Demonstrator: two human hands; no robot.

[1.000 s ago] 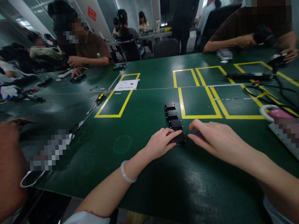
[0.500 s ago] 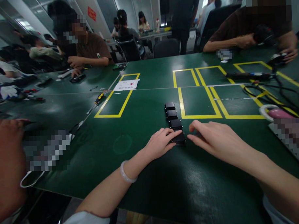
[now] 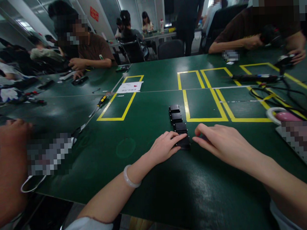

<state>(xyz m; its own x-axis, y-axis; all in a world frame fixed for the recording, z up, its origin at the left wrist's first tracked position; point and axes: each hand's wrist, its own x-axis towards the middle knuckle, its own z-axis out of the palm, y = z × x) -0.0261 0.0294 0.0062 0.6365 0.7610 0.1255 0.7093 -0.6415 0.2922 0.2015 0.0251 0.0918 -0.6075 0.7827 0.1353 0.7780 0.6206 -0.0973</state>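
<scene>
Several small black boxes (image 3: 176, 117), with shiny bits at their corners, stand in a row leading away from me. My left hand (image 3: 167, 144) lies over the nearest black box (image 3: 184, 142), index finger across its top and thumb along its near side. Just right of that box, without touching it, hovers my right hand (image 3: 213, 139). Its thumb and index finger are apart, with nothing visible between them; its other fingers are curled and mostly hidden.
Yellow tape outlines (image 3: 206, 120) mark the green table (image 3: 150, 182). A screwdriver (image 3: 102, 101) and a paper sheet (image 3: 129, 87) lie left of centre. Black cables (image 3: 266, 94) and a tape roll (image 3: 275, 114) are at right. A co-worker's arm (image 3: 11, 160) reaches in from the left.
My left hand stays on the nearest box. My right hand has barely shifted. At the left edge, the co-worker's hand and arm have moved, showing more of the fist.
</scene>
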